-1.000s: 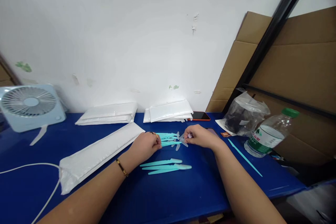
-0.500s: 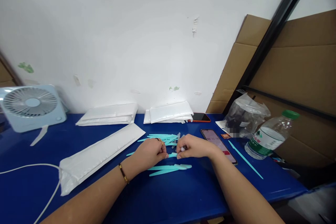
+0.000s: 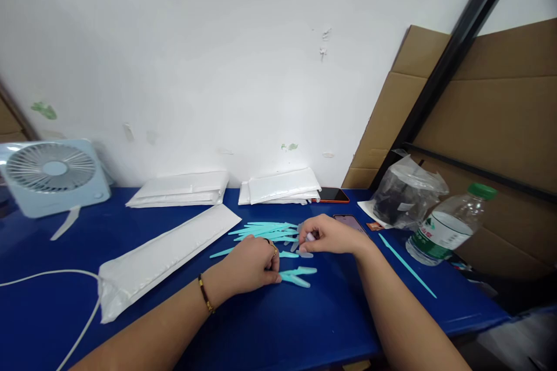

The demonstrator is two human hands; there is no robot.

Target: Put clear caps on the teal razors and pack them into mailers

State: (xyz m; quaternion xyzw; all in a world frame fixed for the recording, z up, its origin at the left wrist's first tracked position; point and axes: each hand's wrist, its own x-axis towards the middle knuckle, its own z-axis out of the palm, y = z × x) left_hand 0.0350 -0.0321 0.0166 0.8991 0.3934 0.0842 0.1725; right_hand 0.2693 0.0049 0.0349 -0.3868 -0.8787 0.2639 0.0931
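Observation:
My left hand (image 3: 253,266) is closed over the handles of two teal eyebrow razors (image 3: 298,277), and their heads fan out to the right of my fingertips. Another teal razor lies just above, partly hidden under the same hand. My right hand (image 3: 327,236) is curled in a pinch, with a small pale thing showing between its fingers. By its fingertips lie several small translucent blade caps (image 3: 305,254). A loose pile of teal razors (image 3: 263,230) lies beyond both hands. One more teal razor (image 3: 407,265) rests alone at the right.
White padded mailers (image 3: 282,185) are stacked by the wall, with a long one (image 3: 169,261) at left. A light-blue fan (image 3: 54,177) and its white cable are further left. To the right are a phone (image 3: 348,221), a bagged cup (image 3: 404,191) and a water bottle (image 3: 452,226).
My left hand has shifted down to the nearest razors, whose heads are now spread apart. My right hand has moved slightly up and right, covering more of the phone. More blade caps show.

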